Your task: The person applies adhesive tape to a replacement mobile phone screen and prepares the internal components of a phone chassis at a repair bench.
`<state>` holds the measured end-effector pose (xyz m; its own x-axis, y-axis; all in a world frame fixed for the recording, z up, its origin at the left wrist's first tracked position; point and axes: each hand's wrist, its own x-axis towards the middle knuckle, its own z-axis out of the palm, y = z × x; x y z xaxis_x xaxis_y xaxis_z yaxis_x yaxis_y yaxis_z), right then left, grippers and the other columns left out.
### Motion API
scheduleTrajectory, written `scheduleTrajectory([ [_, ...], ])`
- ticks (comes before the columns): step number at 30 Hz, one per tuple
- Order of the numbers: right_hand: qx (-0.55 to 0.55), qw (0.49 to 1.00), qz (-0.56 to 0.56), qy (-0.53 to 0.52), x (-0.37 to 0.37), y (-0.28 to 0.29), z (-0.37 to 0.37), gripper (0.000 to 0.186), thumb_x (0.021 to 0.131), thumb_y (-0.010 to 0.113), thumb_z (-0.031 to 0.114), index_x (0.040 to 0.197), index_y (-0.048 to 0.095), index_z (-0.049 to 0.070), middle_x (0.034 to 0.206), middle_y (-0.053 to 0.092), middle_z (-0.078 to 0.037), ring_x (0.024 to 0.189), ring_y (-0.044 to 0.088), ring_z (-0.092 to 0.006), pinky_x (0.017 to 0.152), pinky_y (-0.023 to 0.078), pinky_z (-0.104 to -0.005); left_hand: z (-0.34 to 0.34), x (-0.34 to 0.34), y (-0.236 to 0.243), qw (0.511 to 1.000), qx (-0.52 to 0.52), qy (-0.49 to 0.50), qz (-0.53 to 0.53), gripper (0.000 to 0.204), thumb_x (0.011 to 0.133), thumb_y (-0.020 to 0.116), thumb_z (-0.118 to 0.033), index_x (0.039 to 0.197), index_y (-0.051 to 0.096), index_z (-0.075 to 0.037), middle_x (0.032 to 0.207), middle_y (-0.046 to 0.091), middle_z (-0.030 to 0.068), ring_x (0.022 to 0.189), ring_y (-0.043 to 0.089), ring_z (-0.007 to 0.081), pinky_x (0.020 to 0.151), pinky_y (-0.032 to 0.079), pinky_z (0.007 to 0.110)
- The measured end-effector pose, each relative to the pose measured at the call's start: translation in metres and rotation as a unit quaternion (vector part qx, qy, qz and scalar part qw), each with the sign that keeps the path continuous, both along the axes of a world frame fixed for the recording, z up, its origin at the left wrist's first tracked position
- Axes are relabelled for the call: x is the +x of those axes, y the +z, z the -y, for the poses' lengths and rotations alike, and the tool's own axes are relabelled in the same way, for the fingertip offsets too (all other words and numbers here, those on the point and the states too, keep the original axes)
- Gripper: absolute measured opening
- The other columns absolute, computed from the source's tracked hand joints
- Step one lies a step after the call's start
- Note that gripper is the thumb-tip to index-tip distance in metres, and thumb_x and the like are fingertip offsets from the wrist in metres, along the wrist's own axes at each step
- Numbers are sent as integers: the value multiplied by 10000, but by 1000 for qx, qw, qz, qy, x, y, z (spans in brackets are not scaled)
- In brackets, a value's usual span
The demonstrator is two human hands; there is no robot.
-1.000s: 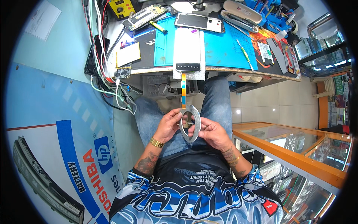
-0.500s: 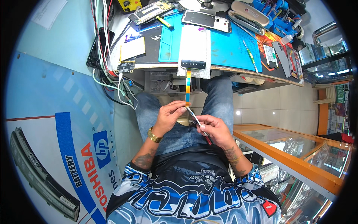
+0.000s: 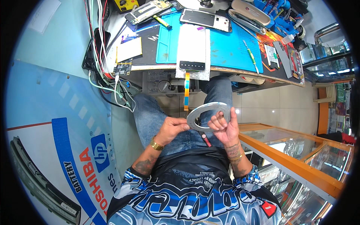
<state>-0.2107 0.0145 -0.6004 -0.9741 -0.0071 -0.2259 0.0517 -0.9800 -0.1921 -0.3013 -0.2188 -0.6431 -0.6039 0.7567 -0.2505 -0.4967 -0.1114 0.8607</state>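
A thin, flat grey-white roll of tape (image 3: 192, 119) is tilted above my lap, its wide ring facing up. My right hand (image 3: 225, 129) grips it on the right, with fingers curled at the ring's opening and the thumb raised along the outer rim. My left hand (image 3: 173, 129) is closed in a pinch at the roll's lower left edge; any loose tape end between its fingertips is too small to make out. Just beyond the roll, an orange flex cable (image 3: 186, 92) with blue patches hangs off the desk edge. It comes from a white phone screen panel (image 3: 193, 45) lying on the desk.
A blue work mat (image 3: 232, 47) covers the desk's middle. On it or near it are an opened phone (image 3: 206, 19), a green screwdriver (image 3: 250, 54) and a yellow-green tool (image 3: 162, 22). Cables (image 3: 112, 88) hang at the left. A glass display case (image 3: 285, 150) stands to the right.
The roll has turned from edge-on to showing its wide ring. My left hand has left the flex cable's end and moved toward me. My right hand has turned palm up.
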Motion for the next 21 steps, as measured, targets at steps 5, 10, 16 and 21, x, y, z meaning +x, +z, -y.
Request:
scheduleTrajectory([
  [5, 32, 988, 139, -55, -9, -2, -2, 446, 1096, 426, 426, 1100, 599, 14, 627, 397, 25, 575, 382, -83, 496, 366, -229, -21, 21, 20, 996, 6, 21, -83, 251, 878, 762, -5, 1125, 741, 37, 1023, 759, 89, 897, 682, 119, 814, 547, 244],
  [10, 114, 972, 197, -58, -7, -14, 10, 393, 1100, 437, 389, 1173, 569, 26, 658, 411, 26, 596, 394, -72, 482, 359, -225, -37, 27, 40, 995, 50, 85, 1, 336, 904, 737, -2, 1226, 673, 71, 1076, 747, 115, 962, 690, 138, 887, 559, 273],
  [16, 131, 970, 204, -36, -2, -20, 13, 386, 1095, 447, 393, 1133, 586, 35, 633, 397, 29, 568, 381, -68, 442, 328, -212, -43, 16, 45, 992, 75, 80, 64, 261, 932, 706, -42, 1176, 665, 39, 1115, 732, 195, 1004, 724, 251, 933, 583, 383],
  [21, 165, 967, 192, -34, 3, -20, 16, 382, 1093, 453, 394, 1107, 595, 40, 626, 400, 29, 541, 374, -67, 428, 330, -213, -41, 9, 45, 988, 75, 59, 118, 246, 949, 699, -77, 1171, 653, 19, 1098, 732, 191, 980, 727, 256, 910, 592, 389],
])
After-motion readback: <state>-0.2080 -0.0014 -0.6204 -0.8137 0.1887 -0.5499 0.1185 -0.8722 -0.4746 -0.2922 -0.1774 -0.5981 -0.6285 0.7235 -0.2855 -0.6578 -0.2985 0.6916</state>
